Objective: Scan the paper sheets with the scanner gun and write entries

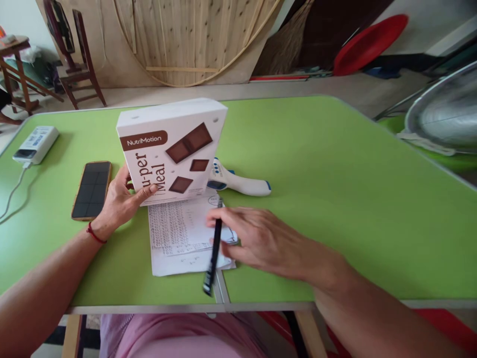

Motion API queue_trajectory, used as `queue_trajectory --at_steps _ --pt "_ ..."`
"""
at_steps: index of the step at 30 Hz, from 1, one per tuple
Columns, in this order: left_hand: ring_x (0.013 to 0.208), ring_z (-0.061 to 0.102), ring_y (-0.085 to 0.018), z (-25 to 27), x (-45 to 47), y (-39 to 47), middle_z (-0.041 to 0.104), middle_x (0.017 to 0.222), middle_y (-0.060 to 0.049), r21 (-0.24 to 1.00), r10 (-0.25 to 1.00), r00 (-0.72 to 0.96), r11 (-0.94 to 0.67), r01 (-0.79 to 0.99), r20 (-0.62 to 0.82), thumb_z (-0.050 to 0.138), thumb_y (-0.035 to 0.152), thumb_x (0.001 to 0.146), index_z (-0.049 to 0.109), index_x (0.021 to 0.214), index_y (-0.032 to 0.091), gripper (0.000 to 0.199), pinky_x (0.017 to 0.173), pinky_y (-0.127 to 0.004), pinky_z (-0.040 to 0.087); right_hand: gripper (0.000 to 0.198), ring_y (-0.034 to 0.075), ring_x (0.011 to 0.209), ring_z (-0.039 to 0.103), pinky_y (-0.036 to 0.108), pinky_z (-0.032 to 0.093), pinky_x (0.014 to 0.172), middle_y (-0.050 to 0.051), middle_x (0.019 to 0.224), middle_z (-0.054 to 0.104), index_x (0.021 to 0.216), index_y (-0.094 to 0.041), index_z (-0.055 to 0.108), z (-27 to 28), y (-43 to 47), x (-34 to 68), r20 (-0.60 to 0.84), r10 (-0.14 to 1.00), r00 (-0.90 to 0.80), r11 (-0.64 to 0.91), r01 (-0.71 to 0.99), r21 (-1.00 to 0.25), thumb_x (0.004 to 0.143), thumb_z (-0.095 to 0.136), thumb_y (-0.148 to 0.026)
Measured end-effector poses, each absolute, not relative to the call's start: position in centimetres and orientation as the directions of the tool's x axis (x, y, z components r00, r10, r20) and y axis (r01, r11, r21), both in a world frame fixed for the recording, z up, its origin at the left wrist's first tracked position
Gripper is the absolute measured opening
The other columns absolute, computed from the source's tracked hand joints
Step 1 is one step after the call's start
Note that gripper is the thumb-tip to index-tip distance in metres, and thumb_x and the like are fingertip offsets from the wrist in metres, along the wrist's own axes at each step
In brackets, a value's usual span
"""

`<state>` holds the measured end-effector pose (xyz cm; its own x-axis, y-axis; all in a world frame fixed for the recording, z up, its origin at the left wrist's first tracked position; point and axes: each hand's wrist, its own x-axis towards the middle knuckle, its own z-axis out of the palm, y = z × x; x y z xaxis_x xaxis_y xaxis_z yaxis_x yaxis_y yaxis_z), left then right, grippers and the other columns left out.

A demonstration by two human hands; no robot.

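Gently brace the NutriMotion box (169, 151) your left fingers (144, 194) clamp; steady the black pen (213, 252) your right fingers (229, 215) pinch.

Okay so your left hand (121, 203) and right hand (257, 238) were bare, forearms (48, 293) too. You had a thin red bracelet (96, 234) on the left wrist, kinda cord-like, details too tiny to tell. Your clothes (179, 340) were soft pink with folds, going lavender at the side.
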<state>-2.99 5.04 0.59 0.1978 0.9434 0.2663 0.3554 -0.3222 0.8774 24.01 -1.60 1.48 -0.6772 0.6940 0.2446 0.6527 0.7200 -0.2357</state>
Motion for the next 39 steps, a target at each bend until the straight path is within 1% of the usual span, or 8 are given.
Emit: queue_trajectory --at_steps 7,12,16,20,26,28,32,39 --pt "0.111 0.062 -0.031 0.4 -3.2 5.2 0.065 0.115 -0.011 0.831 0.91 0.257 -0.404 0.382 0.324 0.069 0.052 0.082 0.061 0.115 0.021 0.045 0.093 -0.051 0.055 0.024 0.014 0.037 0.046 0.028 0.024 0.043 0.0 0.043 0.054 0.094 -0.009 0.07 0.1 -1.1 23.4 0.171 0.821 -0.545 0.566 0.818 -0.109 0.09 0.047 -0.016" --pt "0.109 0.062 -0.031 0.3 -3.3 5.4 0.067 0.111 -0.01 0.818 0.893 0.261 -0.444 0.366 0.367 0.069 0.05 0.083 0.063 0.111 0.022 0.04 0.092 -0.053 0.055 0.038 0.016 0.044 0.051 0.032 0.043 0.044 0.002 0.055 0.062 0.124 -0.013 0.064 0.0 0.6 25.0 0.329 0.859 -0.393 0.492 0.81 -0.318 0.093 0.049 -0.028" --pt "0.103 0.064 -0.03 0.2 -3.4 5.4 0.068 0.109 -0.01 0.828 0.903 0.26 -0.42 0.371 0.342 0.069 0.05 0.082 0.062 0.11 0.021 0.041 0.088 -0.05 0.057 0.047 0.036 0.106 0.061 0.057 0.051 0.088 0.02 0.115 0.064 0.127 -0.01 0.059 -0.9 3.3 27.0 0.391 0.895 -0.215 0.312 0.928 -0.205 0.082 0.057 -0.02" --pt "0.1 0.065 -0.029 0.1 -3.4 5.5 0.068 0.11 -0.011 0.849 0.913 0.244 -0.396 0.348 0.326 0.069 0.052 0.082 0.062 0.108 0.02 0.041 0.084 -0.047 0.058 0.032 0.026 0.076 0.065 0.046 0.056 0.068 0.014 0.089 0.067 0.114 -0.01 0.061 -2.2 4.7 27.5 0.14 0.962 -0.235 0.267 0.916 -0.3 0.084 0.051 -0.018" --pt "0.108 0.062 -0.03 0.1 -3.2 5.7 0.067 0.113 -0.01 0.824 0.88 0.273 -0.464 0.325 0.389 0.064 0.052 0.086 0.062 0.109 0.022 0.038 0.092 -0.051 0.055 0.038 0.02 0.07 0.062 0.037 0.057 0.059 0.006 0.087 0.063 0.107 -0.02 0.055 -0.1 2.4 24.6 0.432 0.885 0.173 0.307 0.48 -0.822 0.076 0.068 -0.037" --pt "0.109 0.062 -0.031 0.2 -3.3 5.8 0.067 0.113 -0.009 0.807 0.874 0.278 -0.479 0.346 0.399 0.063 0.053 0.086 0.061 0.112 0.023 0.039 0.096 -0.053 0.053 0.031 0.017 0.066 0.06 0.035 0.057 0.061 0.0 0.077 0.058 0.11 -0.024 0.053 0.9 1.0 22.9 0.399 0.917 0.017 0.39 0.18 -0.903 0.083 0.061 -0.036" --pt "0.109 0.062 -0.031 0.1 -3.3 5.8 0.067 0.113 -0.009 0.794 0.867 0.277 -0.493 0.355 0.414 0.064 0.051 0.086 0.061 0.114 0.024 0.04 0.092 -0.052 0.055 0.025 0.013 0.06 0.055 0.029 0.052 0.052 -0.001 0.076 0.056 0.104 -0.025 0.055 1.7 -0.4 20.1 0.333 0.896 -0.292 0.298 -0.158 -0.941 0.082 0.064 -0.034" --pt "0.105 0.063 -0.028 -0.1 -3.2 5.8 0.065 0.113 -0.009 0.818 0.873 0.259 -0.481 0.315 0.414 0.069 0.048 0.083 0.061 0.114 0.023 0.04 0.082 -0.043 0.061 0.019 0.012 0.056 0.05 0.028 0.046 0.048 -0.001 0.068 0.054 0.092 -0.022 0.059 1.2 0.4 19.6 0.227 0.927 -0.3 0.196 -0.128 -0.972 0.081 0.067 -0.035"
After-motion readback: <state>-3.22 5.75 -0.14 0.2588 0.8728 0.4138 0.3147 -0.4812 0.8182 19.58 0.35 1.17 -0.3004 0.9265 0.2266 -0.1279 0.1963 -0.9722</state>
